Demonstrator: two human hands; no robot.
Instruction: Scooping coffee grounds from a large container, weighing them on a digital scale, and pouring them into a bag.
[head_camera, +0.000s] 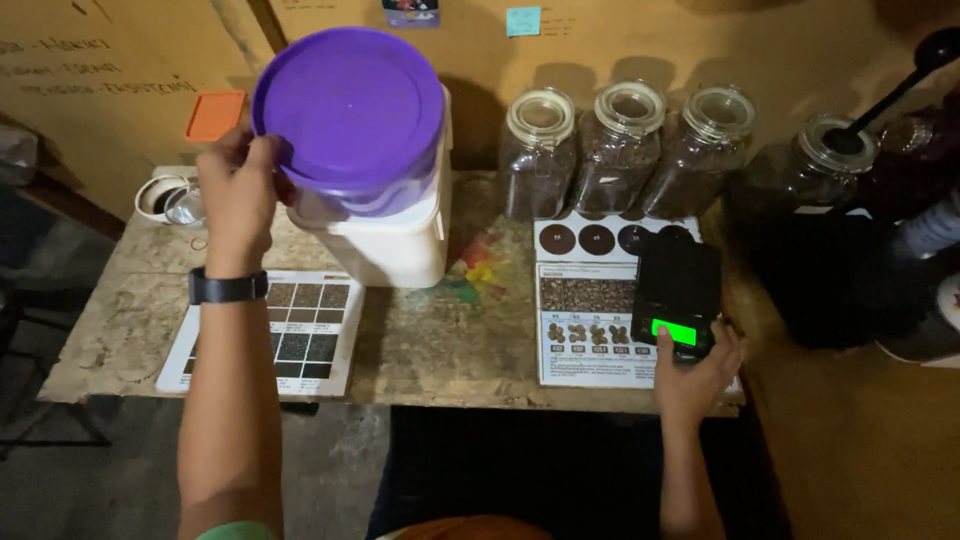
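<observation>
- On the wooden table (430, 345), seen from my head camera, my left hand (238, 195) is raised at the far left side. Its fingers are closed on the left edge of the purple lid (348, 105), with the thumb on the rim.
- This purple lid is round and flat. It is tilted toward me above the white container (395, 245), so it is not seated flat; the container stands under it and a little to the right.
- From my left fingers, the lid stretches to the right and slightly far. It has no long axis because it is a disc, so only its tilt matters.
- My right hand (700, 370) is at the near right edge of the table. Its fingers rest on the near side of the black scale (678, 290), close to the green display (674, 331). The fingers are slightly curled and they do not grip anything; they only touch.
- The left hand is clearly the nearer one to the lid; the right hand is well apart from it.
- Behind the scale, three glass jars (625, 150) with dark beans stand in a row at the far side, and a printed chart (585, 310) lies under the scale.
- Near my left forearm lies another printed sheet (300, 335) with dark squares.
</observation>
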